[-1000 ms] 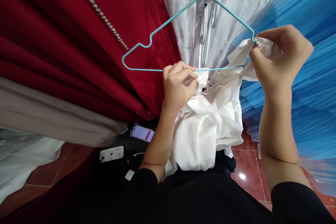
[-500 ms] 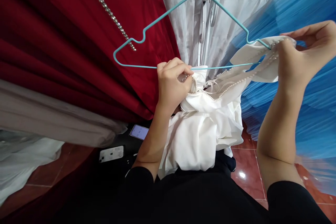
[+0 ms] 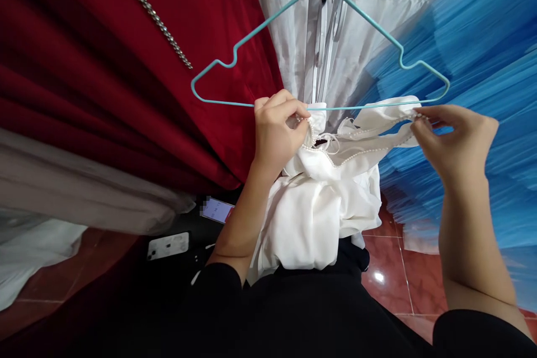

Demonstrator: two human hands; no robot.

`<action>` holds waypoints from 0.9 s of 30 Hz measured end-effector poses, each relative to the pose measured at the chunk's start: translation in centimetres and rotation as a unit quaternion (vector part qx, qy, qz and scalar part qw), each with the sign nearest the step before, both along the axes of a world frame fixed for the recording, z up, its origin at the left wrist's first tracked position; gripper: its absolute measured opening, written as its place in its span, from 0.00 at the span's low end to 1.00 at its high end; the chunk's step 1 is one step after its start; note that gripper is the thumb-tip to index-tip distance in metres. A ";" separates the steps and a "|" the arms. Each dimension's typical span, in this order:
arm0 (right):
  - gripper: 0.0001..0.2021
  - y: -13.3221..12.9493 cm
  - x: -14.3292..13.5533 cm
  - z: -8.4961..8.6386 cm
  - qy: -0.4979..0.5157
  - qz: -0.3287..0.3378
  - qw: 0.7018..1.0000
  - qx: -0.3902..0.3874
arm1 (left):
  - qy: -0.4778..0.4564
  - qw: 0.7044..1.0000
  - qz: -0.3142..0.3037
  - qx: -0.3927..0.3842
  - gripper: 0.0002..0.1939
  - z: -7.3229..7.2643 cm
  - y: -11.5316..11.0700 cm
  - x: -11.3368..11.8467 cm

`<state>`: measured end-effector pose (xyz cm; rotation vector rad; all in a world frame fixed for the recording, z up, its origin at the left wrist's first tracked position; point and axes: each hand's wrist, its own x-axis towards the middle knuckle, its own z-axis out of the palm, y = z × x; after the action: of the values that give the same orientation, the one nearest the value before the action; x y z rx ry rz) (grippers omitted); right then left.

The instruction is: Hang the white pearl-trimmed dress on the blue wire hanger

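A white dress (image 3: 308,224) with pearl-beaded edging hangs bunched in front of me. My left hand (image 3: 279,128) is closed on its beaded edge, right at the lower bar of a light blue hanger (image 3: 361,11); the fingers overlap that bar. To the right, my right hand (image 3: 457,140) pinches the end of the dress's beaded strap (image 3: 390,114), pulled out sideways just below the bar. The hanger's right end is bare, with the strap under and beside it. The hanger's hook runs out of view at the top.
Red fabric (image 3: 201,67) with a rhinestone trim (image 3: 151,11) hangs on the left, blue tulle (image 3: 474,56) on the right. White cloth (image 3: 285,17) and metal rails (image 3: 321,39) stand behind. Two phones, one white (image 3: 168,246) and one lit (image 3: 216,210), lie at lower left.
The strap has come off the hanger's right end. My right hand has moved down and left with it, below the bar. My left hand stays nearly in place.
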<state>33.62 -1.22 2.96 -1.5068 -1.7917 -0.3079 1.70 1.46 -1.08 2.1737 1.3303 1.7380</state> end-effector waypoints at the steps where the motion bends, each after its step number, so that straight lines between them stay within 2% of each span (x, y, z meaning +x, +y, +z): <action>1: 0.11 -0.4 -0.7 0.0 -0.020 0.056 0.998 0.016 | 0.001 1.000 0.001 0.003 0.13 0.0 0.0 0.2; 3: 0.10 -0.8 -2.4 0.0 -0.072 0.163 0.982 0.060 | 0.003 1.000 0.007 0.009 0.13 0.1 -0.1 0.4; 5: 0.11 -0.5 -4.4 -0.1 -0.109 0.241 0.959 0.098 | 0.004 1.000 0.012 0.013 0.14 0.2 -0.2 0.6; 9: 0.13 2.1 -8.2 -1.4 -0.080 0.314 0.941 0.102 | 0.012 1.000 0.011 0.014 0.13 0.3 -0.4 0.7; 11: 0.11 3.5 -9.8 -2.6 -0.025 0.305 0.948 0.088 | 0.020 1.000 0.010 0.010 0.12 0.4 -0.5 0.6; 15: 0.08 4.7 -12.1 -5.0 0.078 0.231 0.963 0.111 | 0.068 0.997 -0.031 -0.015 0.13 0.4 -1.3 -0.4; 18: 0.09 4.6 -12.8 -5.4 0.111 0.239 0.953 0.147 | 0.082 0.995 -0.053 0.000 0.12 -0.4 -2.9 -1.7; 21: 0.10 4.6 -12.2 -4.8 0.113 0.268 0.943 0.160 | 0.011 1.000 -0.014 0.015 0.08 -1.9 -4.8 -3.6; 23: 0.10 4.7 -11.4 -4.3 0.105 0.269 0.946 0.146 | -0.065 0.997 0.013 -0.036 0.07 -3.1 -5.4 -5.2; 25: 0.09 4.9 -10.6 -4.0 0.094 0.253 0.956 0.117 | -0.148 0.983 0.043 -0.099 0.07 -4.2 -5.1 -7.2; 27: 0.09 4.9 -10.0 -3.9 0.083 0.244 0.961 0.099 | -0.210 0.969 0.075 -0.108 0.04 -4.8 -4.1 -9.4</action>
<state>23.58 3.64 -0.90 -0.8868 -1.8641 -0.1059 -7.71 -2.61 -5.92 1.5163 1.5085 1.8624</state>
